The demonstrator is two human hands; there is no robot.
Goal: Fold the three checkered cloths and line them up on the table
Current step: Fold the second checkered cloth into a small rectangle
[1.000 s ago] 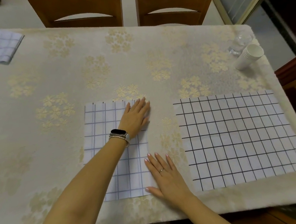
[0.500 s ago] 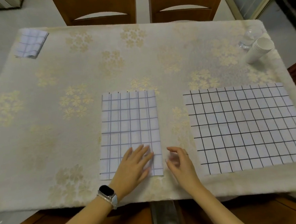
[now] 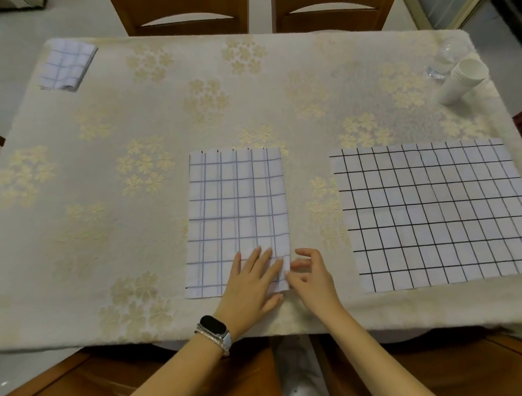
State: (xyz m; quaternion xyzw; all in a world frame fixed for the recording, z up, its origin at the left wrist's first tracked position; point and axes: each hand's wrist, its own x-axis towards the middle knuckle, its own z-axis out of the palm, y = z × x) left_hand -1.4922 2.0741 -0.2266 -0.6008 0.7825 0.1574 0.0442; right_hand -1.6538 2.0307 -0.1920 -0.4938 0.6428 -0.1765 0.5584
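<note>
A half-folded cloth with blue-grey checks (image 3: 237,211) lies as a tall rectangle in the middle of the table. My left hand (image 3: 253,286) presses flat on its near right corner, fingers straight. Beside it my right hand (image 3: 313,279) pinches that cloth's near right edge with curled fingers. A larger cloth with black checks (image 3: 440,213) lies spread flat at the right. A small folded checkered cloth (image 3: 67,67) rests at the far left corner.
The table wears a cream cover with gold flowers (image 3: 126,139). A stack of white paper cups (image 3: 461,81) and a clear plastic bottle (image 3: 443,58) lie at the far right. Two wooden chairs (image 3: 188,11) stand behind the table.
Both hands drew back to the middle cloth's near right corner. My left hand left the far edge; my right hand came off the table and took the edge.
</note>
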